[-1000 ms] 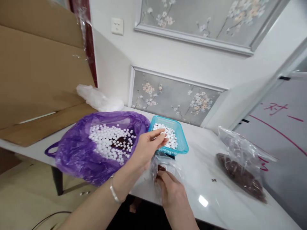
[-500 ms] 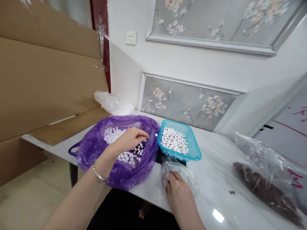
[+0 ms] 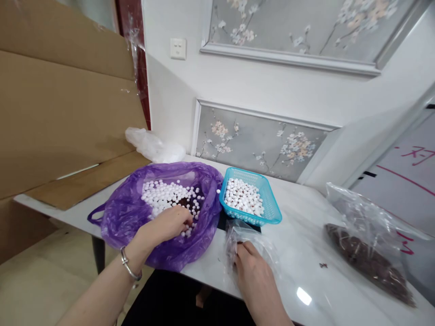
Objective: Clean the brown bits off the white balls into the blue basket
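Broadly, a pale, glossy table [image 3: 288, 276] is stretching out beneath and beyond both hands. Around the left hand, an open purple plastic bag [image 3: 122, 226] is slumping wide. Well out to the right of the right hand, a clear bag of dark brown material [image 3: 367, 260] is lying. Ahead of the right hand, a blue basket [image 3: 271, 201] is sitting just beside the purple bag, holding a heap of white balls [image 3: 244, 197]. A smaller clear bag [image 3: 267, 246] is lying around the right hand's fingers. The right hand [image 3: 253, 267] is bending its fingers at this bag's mouth; its grip is hidden. The left hand [image 3: 173, 222] is curling its fingers down among loose white balls [image 3: 161, 192] inside the purple bag; whether it is pinching one, I cannot tell. A silver bracelet [image 3: 126, 265] is circling the left wrist.
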### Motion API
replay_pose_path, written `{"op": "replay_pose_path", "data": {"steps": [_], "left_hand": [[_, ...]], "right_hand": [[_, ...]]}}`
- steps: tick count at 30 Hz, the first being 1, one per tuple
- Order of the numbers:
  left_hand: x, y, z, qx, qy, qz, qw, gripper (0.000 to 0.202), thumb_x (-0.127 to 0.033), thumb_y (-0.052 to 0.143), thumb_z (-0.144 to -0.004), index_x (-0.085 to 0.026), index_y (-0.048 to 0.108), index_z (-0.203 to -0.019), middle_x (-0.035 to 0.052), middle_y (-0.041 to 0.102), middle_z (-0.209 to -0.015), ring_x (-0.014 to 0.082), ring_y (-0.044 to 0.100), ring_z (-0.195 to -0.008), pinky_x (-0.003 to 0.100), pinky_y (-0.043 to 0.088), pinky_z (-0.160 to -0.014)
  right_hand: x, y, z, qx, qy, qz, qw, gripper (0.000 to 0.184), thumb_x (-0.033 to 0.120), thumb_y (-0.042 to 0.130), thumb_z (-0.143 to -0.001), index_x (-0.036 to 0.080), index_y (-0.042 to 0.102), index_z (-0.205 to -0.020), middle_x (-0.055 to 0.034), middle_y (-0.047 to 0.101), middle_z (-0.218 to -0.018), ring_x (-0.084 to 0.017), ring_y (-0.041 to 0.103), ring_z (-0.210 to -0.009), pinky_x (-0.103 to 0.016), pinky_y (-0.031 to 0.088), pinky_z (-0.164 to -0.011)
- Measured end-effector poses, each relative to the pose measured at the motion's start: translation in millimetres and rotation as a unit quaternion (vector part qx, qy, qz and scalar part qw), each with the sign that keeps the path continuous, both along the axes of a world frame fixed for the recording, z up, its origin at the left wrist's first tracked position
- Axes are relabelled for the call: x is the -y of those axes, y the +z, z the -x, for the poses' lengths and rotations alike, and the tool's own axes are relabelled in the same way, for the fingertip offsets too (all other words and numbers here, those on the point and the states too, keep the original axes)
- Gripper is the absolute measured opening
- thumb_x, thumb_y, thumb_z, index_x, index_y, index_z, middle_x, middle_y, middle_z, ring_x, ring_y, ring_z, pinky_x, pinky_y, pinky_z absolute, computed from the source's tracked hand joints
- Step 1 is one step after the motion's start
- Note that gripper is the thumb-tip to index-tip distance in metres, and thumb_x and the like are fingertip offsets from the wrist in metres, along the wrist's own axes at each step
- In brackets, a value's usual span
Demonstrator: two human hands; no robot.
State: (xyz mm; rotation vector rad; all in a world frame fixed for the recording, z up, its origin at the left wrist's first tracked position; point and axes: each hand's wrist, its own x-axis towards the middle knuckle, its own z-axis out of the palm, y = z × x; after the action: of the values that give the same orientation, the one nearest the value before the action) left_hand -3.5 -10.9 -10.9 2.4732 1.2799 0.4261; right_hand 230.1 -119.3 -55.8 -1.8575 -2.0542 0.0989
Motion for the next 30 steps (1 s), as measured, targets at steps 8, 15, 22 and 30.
{"op": "replay_pose_path", "data": {"steps": [8, 15, 22, 30], "left_hand": [[-38, 58.7, -57, -0.001, -0.012, -0.096, 0.995, 0.025, -0.017, 0.049, -0.089, -0.018, 0.071, -0.102, 0.0061, 0.073, -0.100, 0.0221, 0.066, -0.094, 0.036, 0.047, -0.088], [-92, 36.7, -94, -0.078, -0.043, -0.096, 0.991, 0.030, -0.031, 0.059, -0.091, -0.016, 0.060, -0.116, 0.0096, 0.062, -0.119, 0.0236, 0.063, -0.100, 0.045, 0.054, -0.084], [-94, 33.6, -92, -0.107, -0.032, -0.116, 0.987, 0.030, -0.030, 0.059, -0.091, -0.016, 0.059, -0.118, 0.0098, 0.062, -0.120, 0.0237, 0.063, -0.100, 0.045, 0.054, -0.084], [-84, 73.7, -120, 0.018, 0.012, -0.140, 0.990, 0.023, -0.029, 0.062, -0.089, -0.015, 0.064, -0.107, 0.0084, 0.065, -0.114, 0.0242, 0.062, -0.103, 0.048, 0.050, -0.089]], "right_hand": [[6, 5.2, -3, -0.064, 0.013, -0.027, 0.997, 0.034, 0.008, 0.033, -0.094, 0.022, 0.059, -0.076, -0.0045, 0.061, -0.080, -0.018, 0.063, -0.064, -0.029, 0.046, -0.059], [17, 6.8, -4, -0.149, 0.026, -0.057, 0.987, 0.027, 0.008, 0.041, -0.089, 0.023, 0.059, -0.076, -0.0034, 0.061, -0.080, -0.017, 0.059, -0.059, -0.028, 0.045, -0.055], [24, 11.2, -7, -0.205, 0.020, -0.046, 0.977, 0.029, 0.007, 0.039, -0.091, 0.023, 0.061, -0.082, -0.0044, 0.061, -0.086, -0.018, 0.061, -0.069, -0.028, 0.048, -0.065], [31, 10.1, -10, -0.325, 0.022, -0.114, 0.938, 0.026, 0.010, 0.043, -0.093, 0.023, 0.066, -0.095, -0.0051, 0.064, -0.091, -0.017, 0.062, -0.076, -0.026, 0.050, -0.071]]}}
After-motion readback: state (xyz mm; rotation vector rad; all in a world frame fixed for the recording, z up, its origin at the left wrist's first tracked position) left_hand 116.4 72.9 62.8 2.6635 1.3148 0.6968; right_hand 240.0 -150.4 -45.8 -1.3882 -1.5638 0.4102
